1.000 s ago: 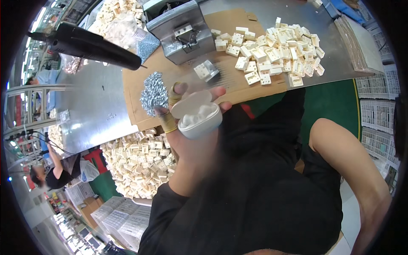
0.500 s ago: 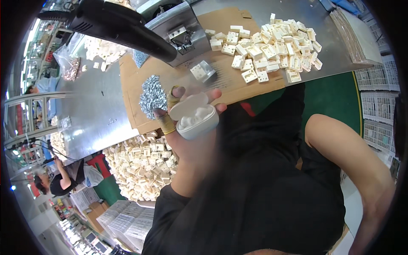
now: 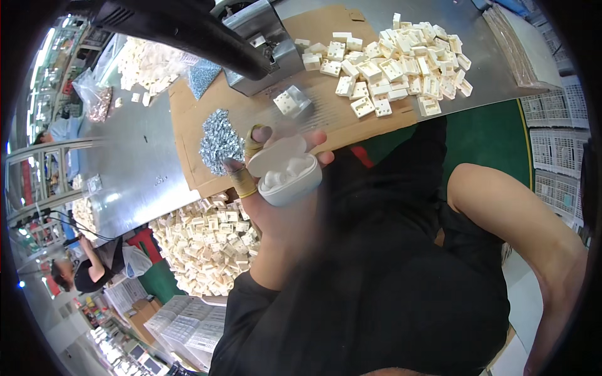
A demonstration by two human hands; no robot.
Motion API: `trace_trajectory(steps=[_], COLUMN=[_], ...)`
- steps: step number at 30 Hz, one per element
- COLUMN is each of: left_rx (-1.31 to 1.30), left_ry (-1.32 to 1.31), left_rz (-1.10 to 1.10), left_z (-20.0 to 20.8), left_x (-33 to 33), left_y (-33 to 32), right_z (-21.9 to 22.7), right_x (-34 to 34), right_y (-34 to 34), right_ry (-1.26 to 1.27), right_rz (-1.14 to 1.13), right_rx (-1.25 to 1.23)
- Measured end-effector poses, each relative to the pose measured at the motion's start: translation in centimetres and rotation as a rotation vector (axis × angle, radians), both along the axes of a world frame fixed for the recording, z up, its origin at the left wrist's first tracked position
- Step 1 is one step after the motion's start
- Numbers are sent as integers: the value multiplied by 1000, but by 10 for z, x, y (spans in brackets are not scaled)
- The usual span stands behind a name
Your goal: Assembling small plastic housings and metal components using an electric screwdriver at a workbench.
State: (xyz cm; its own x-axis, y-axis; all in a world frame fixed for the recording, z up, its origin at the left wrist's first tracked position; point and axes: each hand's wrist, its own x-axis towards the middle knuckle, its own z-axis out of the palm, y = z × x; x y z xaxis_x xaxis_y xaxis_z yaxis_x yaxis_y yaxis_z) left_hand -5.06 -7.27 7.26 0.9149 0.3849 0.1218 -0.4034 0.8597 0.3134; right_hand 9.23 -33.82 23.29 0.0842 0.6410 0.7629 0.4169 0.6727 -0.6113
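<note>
My left hand (image 3: 276, 210) is palm up over the table's near edge, its fingers curled round a small white earbud case (image 3: 291, 190). The lid of the case stands raised, and white earbuds (image 3: 293, 170) sit inside. Yellowish tape wraps two of the digits. Just beyond the fingers lies a cream plastic block in a clear-looking holder (image 3: 292, 102) on the cardboard (image 3: 188, 150). A heap of small silvery metal parts (image 3: 219, 143) is close to the taped digits. At the right a bare bent limb (image 3: 514, 203) shows, but my right hand is out of sight.
A metal press (image 3: 266, 47) stands at the back, with a thick black arm (image 3: 182, 31) overhead. Cream plastic blocks (image 3: 389, 69) are piled at the right, and more fill a container (image 3: 207, 250) below the table. White crates (image 3: 555, 150) line the right. Another person (image 3: 88, 272) works at far left.
The view has shifted a little, so the things on the table appear slightly further left. My left hand still holds the opened earbud case in nearly the same place.
</note>
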Motion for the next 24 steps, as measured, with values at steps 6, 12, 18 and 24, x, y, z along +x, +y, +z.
trace_trajectory(steps=[6,12,18,24], left_rx=[5,0,-20,29], left_ry=[14,-1,15,15], left_rz=[-18,-25,-47,-55], left_z=[1,0,2,-3], left_x=[2,4,6,7], left_y=[-1,-4,-8,-9], right_z=[-3,-3,-2,-8], right_x=[1,0,-7,-6], right_y=[0,-1,-4,-1], right_ry=[2,6,5,32], right_rz=[2,2,-28,-31], right_rx=[1,6,8,17])
